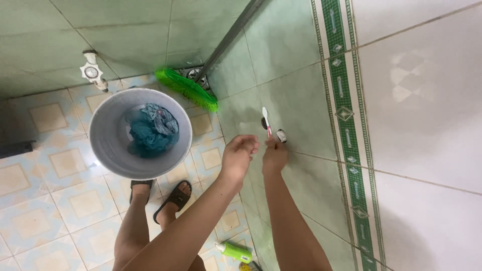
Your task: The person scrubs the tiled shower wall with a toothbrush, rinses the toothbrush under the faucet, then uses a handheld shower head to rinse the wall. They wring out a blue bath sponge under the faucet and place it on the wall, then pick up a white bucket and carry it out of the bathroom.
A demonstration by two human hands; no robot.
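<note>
1. We see the right hand point(275, 156) at the green wall point(296, 100) — fingers clenched on a toothbrush point(266, 122), bristles up.
2. Left hand point(239, 154) just beside it — fingers loosely curled, grasping nothing.
3. Bucket point(108, 145) holds blue cloth point(153, 129).

Your right hand point(275, 154) grips a toothbrush point(266, 122) upright; your left hand point(240, 153) curls beside it, above a grey bucket point(105, 140).
</note>
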